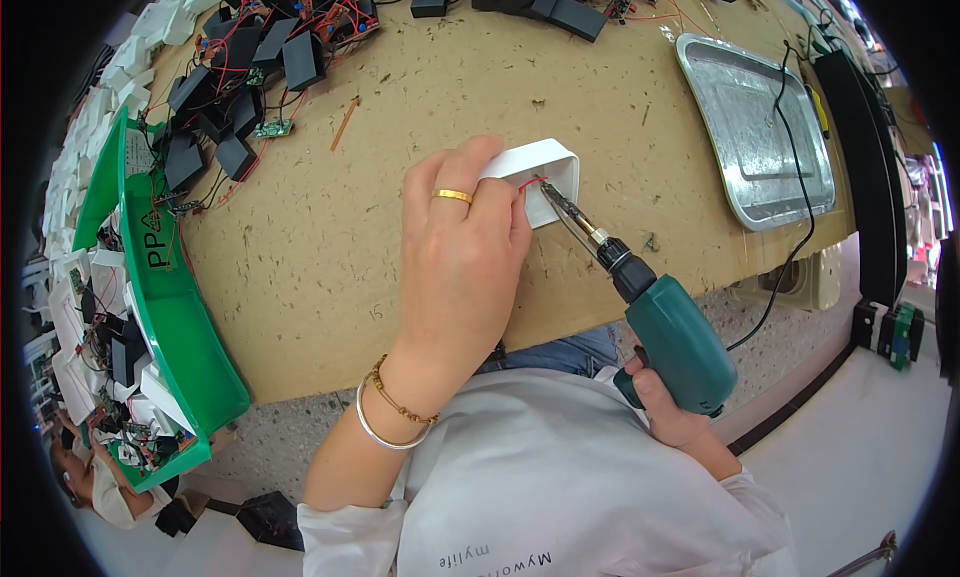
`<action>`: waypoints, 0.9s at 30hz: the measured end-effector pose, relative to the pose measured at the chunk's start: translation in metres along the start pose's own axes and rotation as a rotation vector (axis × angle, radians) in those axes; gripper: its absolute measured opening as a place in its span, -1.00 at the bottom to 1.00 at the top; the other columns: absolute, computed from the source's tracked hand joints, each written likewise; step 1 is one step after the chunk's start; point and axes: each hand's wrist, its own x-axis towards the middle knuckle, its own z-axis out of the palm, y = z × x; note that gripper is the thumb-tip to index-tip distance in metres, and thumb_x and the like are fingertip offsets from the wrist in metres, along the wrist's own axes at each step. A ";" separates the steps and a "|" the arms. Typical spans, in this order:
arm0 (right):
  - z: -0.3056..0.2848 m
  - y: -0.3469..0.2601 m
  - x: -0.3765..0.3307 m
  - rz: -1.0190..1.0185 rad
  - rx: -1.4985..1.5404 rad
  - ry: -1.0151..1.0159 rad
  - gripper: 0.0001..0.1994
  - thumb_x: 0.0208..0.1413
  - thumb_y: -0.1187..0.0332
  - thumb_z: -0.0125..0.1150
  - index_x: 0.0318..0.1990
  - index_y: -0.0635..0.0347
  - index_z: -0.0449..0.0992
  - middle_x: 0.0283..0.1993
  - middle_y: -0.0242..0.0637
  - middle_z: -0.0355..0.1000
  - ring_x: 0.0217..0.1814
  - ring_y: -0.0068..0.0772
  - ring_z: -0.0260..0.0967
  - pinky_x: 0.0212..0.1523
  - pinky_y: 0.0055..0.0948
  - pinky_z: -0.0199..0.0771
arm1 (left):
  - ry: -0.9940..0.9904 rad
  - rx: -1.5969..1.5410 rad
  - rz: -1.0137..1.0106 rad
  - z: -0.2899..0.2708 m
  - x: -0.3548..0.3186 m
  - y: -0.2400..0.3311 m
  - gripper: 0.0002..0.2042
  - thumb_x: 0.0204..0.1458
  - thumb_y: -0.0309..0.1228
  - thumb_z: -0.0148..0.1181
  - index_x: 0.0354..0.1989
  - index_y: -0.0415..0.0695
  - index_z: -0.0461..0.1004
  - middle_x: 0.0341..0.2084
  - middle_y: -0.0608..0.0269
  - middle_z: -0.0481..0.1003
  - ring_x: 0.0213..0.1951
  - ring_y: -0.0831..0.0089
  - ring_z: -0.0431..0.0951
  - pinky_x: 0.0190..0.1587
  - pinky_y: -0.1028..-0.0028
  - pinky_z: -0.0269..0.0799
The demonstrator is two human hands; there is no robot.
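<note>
In front of you spreads the brown tabletop (310, 277), with a green bin (180, 327) of parts along its left edge. Black boxes (303, 61) tangled with wires crowd the far left corner and far edge. A metal tray (755, 127) lies near the right edge. Your teal soldering gun (680, 342) slants in over the near edge, its handle gripped in your right hand (668, 409). Your left hand (462, 242) grasps the left side of the white casing (540, 159), midway along the tabletop toward its near edge, open side facing you. Inside, the gun's tip meets or nearly meets a thin red wire (530, 184); you can't tell which.
</note>
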 end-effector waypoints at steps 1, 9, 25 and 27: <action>-0.001 0.000 -0.001 0.000 0.001 -0.001 -0.47 -0.01 0.34 0.30 0.08 0.46 0.33 -0.14 -0.17 0.42 -0.41 -0.59 0.38 -0.26 -0.56 0.40 | 0.000 0.003 -0.001 0.000 0.000 0.000 -0.85 -0.19 -0.63 0.23 -0.40 -0.32 0.44 -0.13 0.11 0.41 -0.11 0.06 0.37 -0.13 0.26 0.41; -0.004 0.008 -0.003 -0.019 -0.035 -0.050 -0.48 0.00 0.32 0.29 0.08 0.44 0.34 -0.01 -0.09 0.38 -0.41 -0.60 0.38 -0.28 -0.56 0.41 | -0.006 -0.002 -0.019 -0.001 0.000 0.001 -0.86 -0.18 -0.62 0.23 -0.40 -0.31 0.44 -0.13 0.11 0.41 -0.11 0.06 0.37 -0.11 0.26 0.40; -0.007 0.009 -0.006 -0.039 0.008 -0.047 -0.41 0.02 0.19 0.30 0.10 0.46 0.30 -0.17 -0.27 0.38 -0.43 -0.65 0.39 -0.33 -0.60 0.41 | 0.023 0.037 0.019 -0.002 -0.002 0.003 -0.87 -0.19 -0.59 0.25 -0.41 -0.24 0.47 -0.05 0.12 0.40 -0.02 0.06 0.37 -0.03 0.22 0.36; -0.007 0.009 -0.006 -0.031 -0.008 -0.037 -0.43 0.03 0.20 0.28 0.09 0.46 0.31 -0.21 -0.27 0.39 -0.45 -0.64 0.38 -0.30 -0.56 0.41 | 0.029 0.034 0.016 -0.001 -0.002 0.002 -0.87 -0.19 -0.58 0.26 -0.41 -0.24 0.48 -0.05 0.13 0.39 -0.01 0.06 0.37 -0.02 0.21 0.35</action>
